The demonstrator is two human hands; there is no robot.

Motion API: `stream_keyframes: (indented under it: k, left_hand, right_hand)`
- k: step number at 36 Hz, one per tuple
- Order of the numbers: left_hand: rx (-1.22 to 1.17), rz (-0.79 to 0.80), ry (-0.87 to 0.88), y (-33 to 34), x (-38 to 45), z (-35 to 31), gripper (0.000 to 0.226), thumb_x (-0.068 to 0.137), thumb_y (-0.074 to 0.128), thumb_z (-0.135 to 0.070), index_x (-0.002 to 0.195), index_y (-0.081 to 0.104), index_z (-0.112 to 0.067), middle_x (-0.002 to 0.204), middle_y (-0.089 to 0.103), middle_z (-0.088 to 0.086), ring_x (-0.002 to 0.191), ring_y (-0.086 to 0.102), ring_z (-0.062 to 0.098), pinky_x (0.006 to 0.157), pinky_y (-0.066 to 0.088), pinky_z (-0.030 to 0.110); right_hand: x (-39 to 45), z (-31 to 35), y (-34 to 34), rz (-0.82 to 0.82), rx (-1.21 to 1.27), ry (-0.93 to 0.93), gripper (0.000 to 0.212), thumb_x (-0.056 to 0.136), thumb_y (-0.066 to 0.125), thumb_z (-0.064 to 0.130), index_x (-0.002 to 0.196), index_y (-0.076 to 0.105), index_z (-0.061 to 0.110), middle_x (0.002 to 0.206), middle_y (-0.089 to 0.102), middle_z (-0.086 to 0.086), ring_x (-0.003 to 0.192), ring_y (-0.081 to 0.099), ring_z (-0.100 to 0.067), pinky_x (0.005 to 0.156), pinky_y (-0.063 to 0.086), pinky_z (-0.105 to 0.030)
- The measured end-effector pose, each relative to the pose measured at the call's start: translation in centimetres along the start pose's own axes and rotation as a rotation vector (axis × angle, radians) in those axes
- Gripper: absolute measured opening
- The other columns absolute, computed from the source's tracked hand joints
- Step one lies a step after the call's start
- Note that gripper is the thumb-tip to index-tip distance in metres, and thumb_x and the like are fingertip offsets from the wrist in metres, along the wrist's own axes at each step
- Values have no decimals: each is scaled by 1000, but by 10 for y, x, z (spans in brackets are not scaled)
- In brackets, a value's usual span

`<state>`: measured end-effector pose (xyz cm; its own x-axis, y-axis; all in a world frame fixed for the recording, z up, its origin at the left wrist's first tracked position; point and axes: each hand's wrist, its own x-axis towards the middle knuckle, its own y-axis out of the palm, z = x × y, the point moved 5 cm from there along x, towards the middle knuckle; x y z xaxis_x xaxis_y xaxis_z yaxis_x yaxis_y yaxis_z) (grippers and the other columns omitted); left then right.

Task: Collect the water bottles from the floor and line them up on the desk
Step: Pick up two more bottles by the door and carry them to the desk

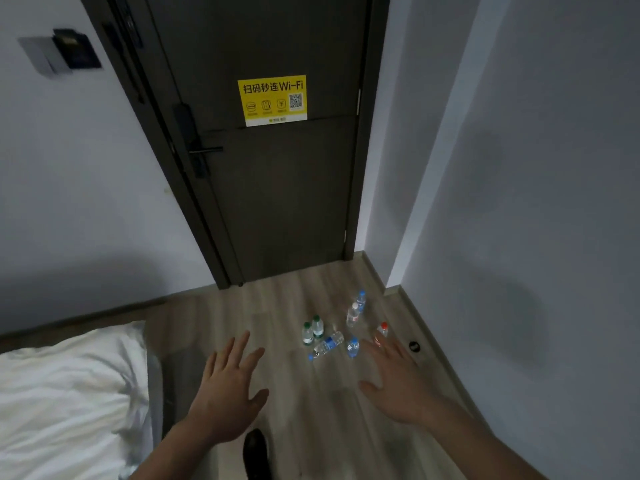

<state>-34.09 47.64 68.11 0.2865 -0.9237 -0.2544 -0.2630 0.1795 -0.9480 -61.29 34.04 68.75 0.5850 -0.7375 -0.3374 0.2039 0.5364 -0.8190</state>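
Seven water bottles (332, 327) on floor (294, 410) by door (277, 185): six upright, one lying flat. Left hand (227, 386) and right hand (398, 379) spread, holding nothing.

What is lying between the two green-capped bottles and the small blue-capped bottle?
In the head view, a bottle on its side lies between the green-capped bottles and the blue-capped bottle.

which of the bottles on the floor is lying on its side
The blue-labelled bottle in the middle of the group, just right of the two green-capped bottles. It lies flat; all the others stand upright.
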Motion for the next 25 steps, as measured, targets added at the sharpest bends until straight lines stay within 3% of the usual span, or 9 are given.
stream_keyframes:
  k: [12, 25]
  left_hand:
    - [97, 139, 137, -35, 184, 77, 75, 94, 45, -59, 158, 16, -34, 167, -15, 0, 154, -11, 27, 123, 0, 45]
    - [234, 324, 321, -30, 362, 53, 73, 97, 44, -53, 159, 15, -28, 168, -11, 2, 155, -7, 27, 124, 3, 45]
  right_hand:
    - [158, 41, -4, 52, 43, 184, 78, 96, 53, 48, 158, 7, 38, 167, -7, 8, 154, -6, -21, 124, 15, -42]
    - [268, -13, -18, -1, 148, 368, 75, 94, 54, 51, 156, 13, 38, 167, -2, 7, 154, 0, -25, 121, 18, -39]
